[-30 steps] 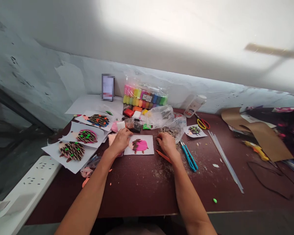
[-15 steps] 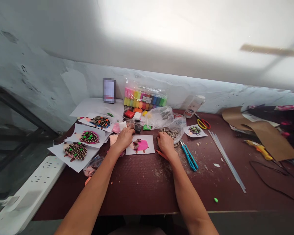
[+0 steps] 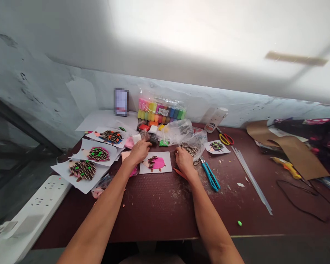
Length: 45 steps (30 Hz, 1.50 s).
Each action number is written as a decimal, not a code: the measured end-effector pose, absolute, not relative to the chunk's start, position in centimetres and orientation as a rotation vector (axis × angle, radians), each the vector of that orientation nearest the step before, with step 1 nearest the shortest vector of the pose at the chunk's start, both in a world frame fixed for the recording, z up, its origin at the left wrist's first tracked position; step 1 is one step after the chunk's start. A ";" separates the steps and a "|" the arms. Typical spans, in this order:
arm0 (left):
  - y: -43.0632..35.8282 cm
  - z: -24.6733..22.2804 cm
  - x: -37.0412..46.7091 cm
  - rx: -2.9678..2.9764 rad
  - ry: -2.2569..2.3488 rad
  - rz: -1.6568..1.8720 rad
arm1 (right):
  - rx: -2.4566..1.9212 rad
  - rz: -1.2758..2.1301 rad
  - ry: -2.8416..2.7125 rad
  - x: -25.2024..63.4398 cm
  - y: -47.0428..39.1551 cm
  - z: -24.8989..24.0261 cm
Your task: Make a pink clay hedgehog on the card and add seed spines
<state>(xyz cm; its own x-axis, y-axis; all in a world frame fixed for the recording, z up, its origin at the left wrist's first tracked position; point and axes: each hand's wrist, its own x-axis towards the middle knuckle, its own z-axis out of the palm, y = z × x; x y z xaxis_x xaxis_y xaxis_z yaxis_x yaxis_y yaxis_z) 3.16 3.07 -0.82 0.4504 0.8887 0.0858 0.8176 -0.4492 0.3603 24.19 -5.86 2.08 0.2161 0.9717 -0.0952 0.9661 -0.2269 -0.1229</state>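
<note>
A white card [image 3: 167, 161] on the table bears a pink clay hedgehog [image 3: 160, 163] with a row of striped seeds stuck in it near its head. My left hand [image 3: 139, 151] is at the card's upper left corner, fingers bent together; what they hold, if anything, cannot be made out. To the right of the card, my right hand [image 3: 183, 160] has its fingers pinched beside a pile of sunflower seeds [image 3: 191, 149] in a clear plastic bag [image 3: 200, 141]. Its fingertips are too small to show what is in them. An orange strip [image 3: 179, 173] lies below the right hand.
Finished-looking hedgehog cards [image 3: 96, 154] overlap at left, beside a white power strip [image 3: 41, 205]. Coloured clay packs [image 3: 161, 112] stand at the back. Rightward lie a blue cutter [image 3: 211, 178], scissors [image 3: 226, 139], glue sticks [image 3: 251, 179], a bottle [image 3: 216, 120] and a glue gun [image 3: 288, 167].
The view has shifted slightly, so the table things sit a little further left. Both hands stay near the same places, with the right fingers slightly closer to the card side of the seeds.
</note>
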 end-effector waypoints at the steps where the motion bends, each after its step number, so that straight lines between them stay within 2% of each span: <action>1: 3.0 -0.7 2.9 2.442 1.437 0.374 | -2.408 0.242 -1.925 24.2 -5.9 2.1; 7: 2.7 -0.4 2.0 2.461 1.355 0.351 | -2.184 0.271 -1.757 24.3 -5.9 2.1; 13: 2.9 -0.7 2.3 2.434 1.378 0.370 | -1.664 0.652 -1.500 24.3 -5.6 1.4; 19: 2.7 -1.0 2.6 2.404 1.444 0.421 | -1.527 0.836 -1.475 23.2 -5.6 0.9; 28: 2.1 -2.1 2.6 2.405 1.438 0.587 | -1.696 0.712 -1.655 21.3 -6.2 1.2; 35: 1.9 -2.4 2.2 2.370 1.346 0.650 | -1.724 0.488 -1.748 20.0 -6.3 0.7; 45: 1.8 -2.5 2.2 2.344 1.315 0.683 | -1.792 0.419 -1.835 19.6 -6.1 0.1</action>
<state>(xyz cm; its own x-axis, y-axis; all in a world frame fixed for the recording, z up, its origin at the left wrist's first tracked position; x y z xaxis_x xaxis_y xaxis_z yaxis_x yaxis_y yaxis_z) 2.18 1.83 -2.53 0.4479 0.8636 0.2315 0.6862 -0.4980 0.5302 19.63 -6.05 0.14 0.0260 0.9871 0.1579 0.8207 0.0691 -0.5672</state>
